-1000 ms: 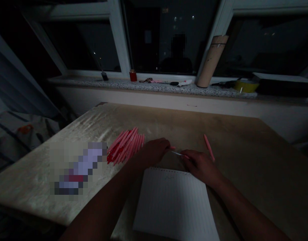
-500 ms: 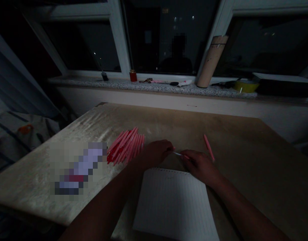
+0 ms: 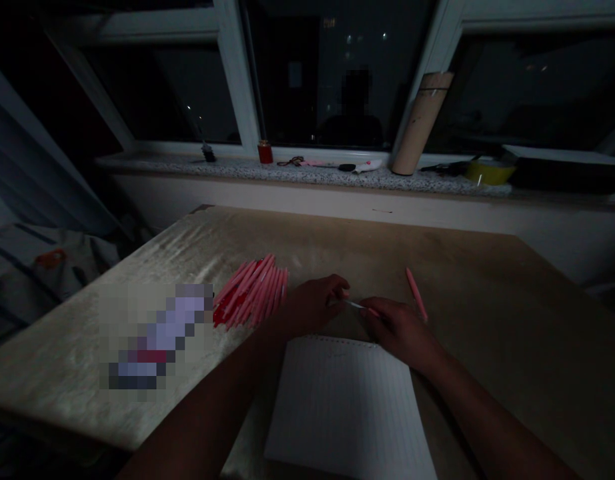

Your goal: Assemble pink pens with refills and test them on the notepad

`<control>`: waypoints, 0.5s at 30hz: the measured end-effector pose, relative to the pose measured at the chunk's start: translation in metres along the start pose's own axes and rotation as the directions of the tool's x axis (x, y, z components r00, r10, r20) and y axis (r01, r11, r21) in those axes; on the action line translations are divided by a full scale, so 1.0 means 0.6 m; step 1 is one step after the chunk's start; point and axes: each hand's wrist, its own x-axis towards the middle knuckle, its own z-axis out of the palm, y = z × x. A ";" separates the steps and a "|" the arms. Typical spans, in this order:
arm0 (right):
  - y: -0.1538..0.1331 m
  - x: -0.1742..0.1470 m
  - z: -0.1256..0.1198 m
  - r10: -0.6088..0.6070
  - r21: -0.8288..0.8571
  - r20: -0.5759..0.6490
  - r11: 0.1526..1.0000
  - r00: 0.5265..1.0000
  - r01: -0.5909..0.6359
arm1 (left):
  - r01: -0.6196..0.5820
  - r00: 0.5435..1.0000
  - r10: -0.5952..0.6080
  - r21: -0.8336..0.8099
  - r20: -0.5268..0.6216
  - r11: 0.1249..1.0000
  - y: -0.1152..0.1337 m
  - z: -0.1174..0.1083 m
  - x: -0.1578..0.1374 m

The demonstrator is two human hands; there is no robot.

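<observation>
Worktop [image 3: 347, 247] carries all the items near the hands. The left hand [image 3: 311, 305], left of centre, has its fingers bent around a small pink piece [image 3: 345, 293]. The right hand [image 3: 398, 328] is closed, fingertips pinching a pink pen part [image 3: 373, 311]. A thin white rod [image 3: 354, 304] extends from this part toward the left hand; whether its far tip touches the left fingers cannot be told. Both hands are positioned just beyond the far edge of a lined notepad [image 3: 347, 407], which lies flat at the near centre with a row of holes along its far edge.

A pile of pink pens [image 3: 260, 287] lies to the left of the left hand, with red material [image 3: 227, 308] showing between them. A single pink pen [image 3: 416, 293] lies to the right, just beyond the right hand. A pixelated object [image 3: 165, 337] lies near left; its details are obscured.

At the far side, a speckled windowsill [image 3: 317, 175] supports a small red container [image 3: 265, 152], a tall tan cylinder [image 3: 421, 123] leaning to the right, and a yellow roll [image 3: 490, 173] at far right.
</observation>
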 end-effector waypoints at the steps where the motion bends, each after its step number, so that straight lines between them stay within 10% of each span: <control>1: 0.000 0.000 0.000 -0.001 0.002 -0.004 1.000 1.000 0.001 | 0.011 1.000 -0.011 0.004 -0.001 1.000 -0.001 -0.002 0.000; 15: -0.001 0.001 -0.001 0.002 0.029 -0.053 1.000 0.999 -0.001 | 0.024 0.999 -0.045 0.538 0.025 0.843 -0.047 0.016 0.008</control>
